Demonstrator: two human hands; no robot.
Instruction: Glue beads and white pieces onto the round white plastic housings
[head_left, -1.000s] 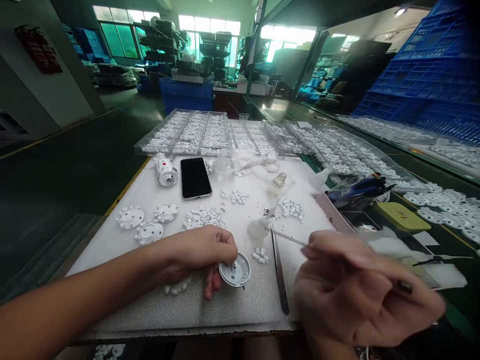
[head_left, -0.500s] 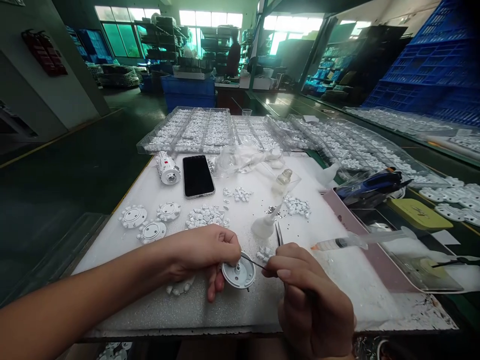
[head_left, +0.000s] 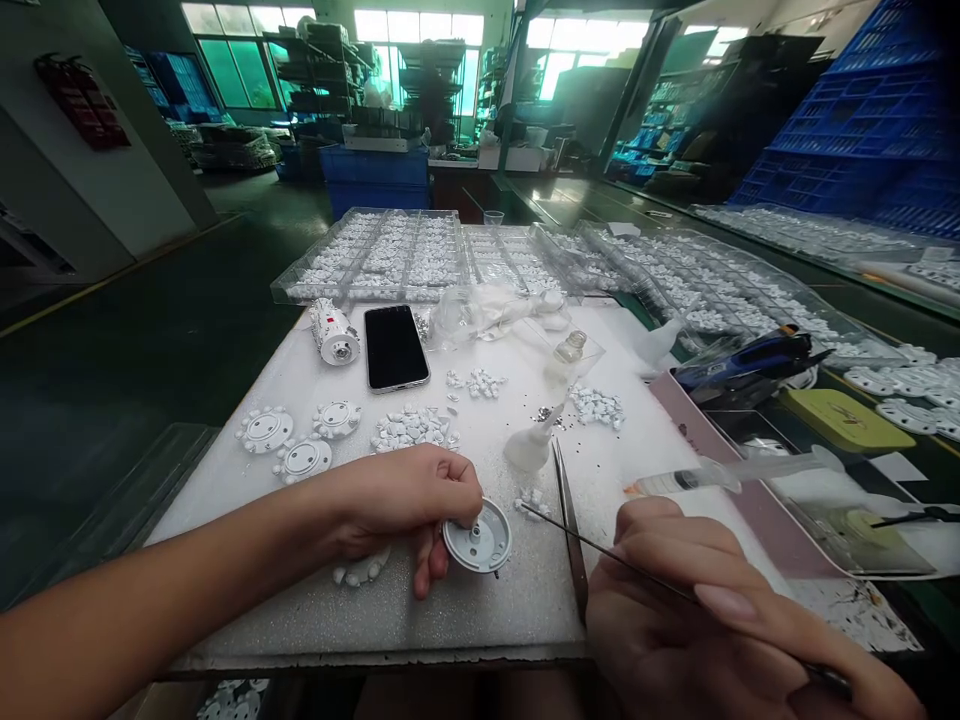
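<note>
My left hand (head_left: 442, 505) pinches a round white plastic part (head_left: 480, 540) by its left edge, with the hollow side and a small central post facing up. In my right hand (head_left: 697, 580) is a thin dark metal rod (head_left: 577, 535). Its tip points left, close to a small pile of white pieces (head_left: 531, 502) and apart from the round part. A pair of metal tweezers (head_left: 570, 520) lies on the foam just left of my right hand. Partly hidden below my left wrist, another white part (head_left: 361, 570) with knobs rests on the foam.
Around the foam sheet (head_left: 487, 625) are finished-looking round parts (head_left: 304, 458), piles of white pieces (head_left: 412, 428), a squeeze bottle (head_left: 529, 448), a phone (head_left: 396, 347) and a white cylindrical model (head_left: 334, 335). Compartment trays (head_left: 379, 258) stand behind. A syringe (head_left: 682, 481) crosses a pink-edged tray at right.
My right hand has moved right and nearer, drawing the rod's tip away from the round part. More of the tweezers now shows. My left hand keeps its hold in about the same place.
</note>
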